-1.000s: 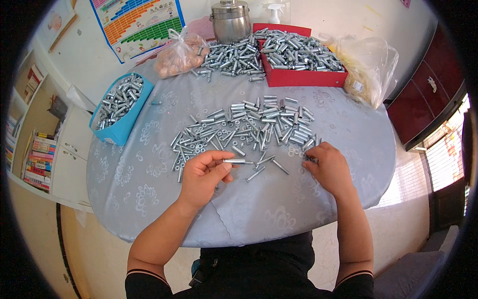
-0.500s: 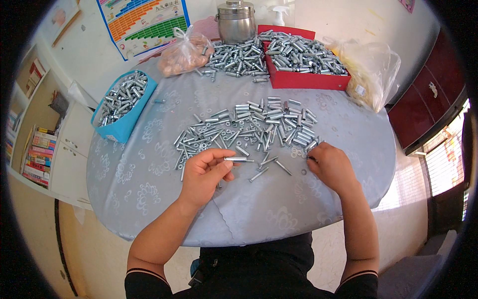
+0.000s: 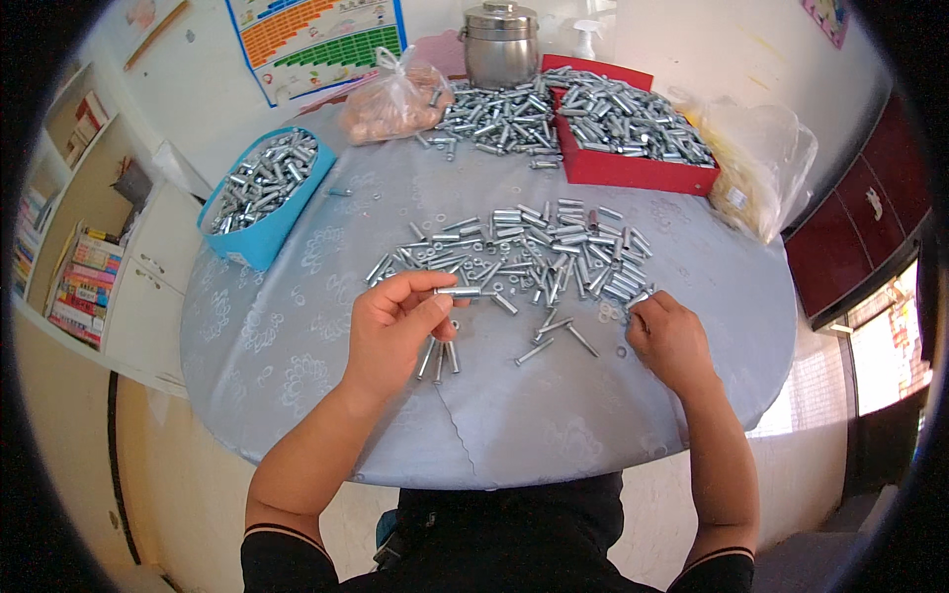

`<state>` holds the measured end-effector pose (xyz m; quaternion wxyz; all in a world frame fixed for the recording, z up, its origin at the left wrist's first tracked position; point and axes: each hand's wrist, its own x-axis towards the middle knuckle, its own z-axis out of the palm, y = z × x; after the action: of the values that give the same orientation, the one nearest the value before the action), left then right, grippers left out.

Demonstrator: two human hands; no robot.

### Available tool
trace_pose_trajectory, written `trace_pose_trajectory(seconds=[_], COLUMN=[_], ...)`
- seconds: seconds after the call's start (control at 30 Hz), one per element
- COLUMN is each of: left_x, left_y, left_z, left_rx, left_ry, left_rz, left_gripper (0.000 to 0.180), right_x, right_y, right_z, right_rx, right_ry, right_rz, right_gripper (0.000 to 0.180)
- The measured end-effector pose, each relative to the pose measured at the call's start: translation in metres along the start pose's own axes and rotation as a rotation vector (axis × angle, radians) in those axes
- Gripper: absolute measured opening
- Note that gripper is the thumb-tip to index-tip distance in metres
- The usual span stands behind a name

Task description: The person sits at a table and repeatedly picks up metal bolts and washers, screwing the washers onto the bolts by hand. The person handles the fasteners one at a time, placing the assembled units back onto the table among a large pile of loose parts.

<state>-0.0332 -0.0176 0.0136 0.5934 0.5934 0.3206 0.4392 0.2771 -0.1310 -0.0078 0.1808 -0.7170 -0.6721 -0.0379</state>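
Note:
My left hand (image 3: pixel 395 321) is closed, pinching a silver sleeve anchor bolt (image 3: pixel 460 292) sideways between thumb and fingers. Its threaded end points right, over the table. Just below that hand are several more bolts (image 3: pixel 439 362), heads down; whether the hand's lower fingers hold them or they lie on the cloth, I cannot tell. My right hand (image 3: pixel 670 334) has its fingertips pressed together at the right edge of the loose pile of bolts, sleeves and nuts (image 3: pixel 534 247), beside some washers (image 3: pixel 606 312). What it pinches is mostly hidden. A few long bolts (image 3: pixel 556 326) lie between the hands.
A blue box (image 3: pixel 259 242) of metal sleeves stands at the left. Farther back are a tied bag (image 3: pixel 390 109), a heap of bolts (image 3: pixel 499 121), a steel pot (image 3: pixel 500 49), a red box (image 3: pixel 643 174) full of bolts and a clear plastic bag (image 3: pixel 766 168). Grey cloth (image 3: pixel 297 385) covers the table.
The view has shifted, so the table's contents sit farther right. My left hand has drawn back leftward with the bolt, uncovering bolts below it. My right hand stays by the washers.

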Motion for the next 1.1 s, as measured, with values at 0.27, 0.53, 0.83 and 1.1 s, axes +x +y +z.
trace_pose_trajectory(seconds=[0.27, 0.53, 0.83, 1.1], left_x=[0.015, 0.008, 0.002, 0.019], left_y=[-0.011, -0.034, -0.039, -0.035], left_z=[-0.020, -0.026, -0.040, -0.043], left_rx=[0.034, 0.109, 0.345, 0.449], left_ry=[0.184, 0.204, 0.166, -0.032], left_rz=[0.109, 0.139, 0.349, 0.386], left_gripper=[0.021, 0.022, 0.025, 0.024], right_x=[0.052, 0.076, 0.082, 0.088], right_y=[-0.073, -0.115, -0.088, -0.091], right_z=[0.016, 0.056, 0.049, 0.052], right_rx=[0.385, 0.376, 0.576, 0.642], right_ry=[-0.003, -0.278, -0.069, 0.066], right_rz=[-0.218, -0.399, -0.285, -0.289], right_gripper=[0.012, 0.012, 0.028, 0.028])
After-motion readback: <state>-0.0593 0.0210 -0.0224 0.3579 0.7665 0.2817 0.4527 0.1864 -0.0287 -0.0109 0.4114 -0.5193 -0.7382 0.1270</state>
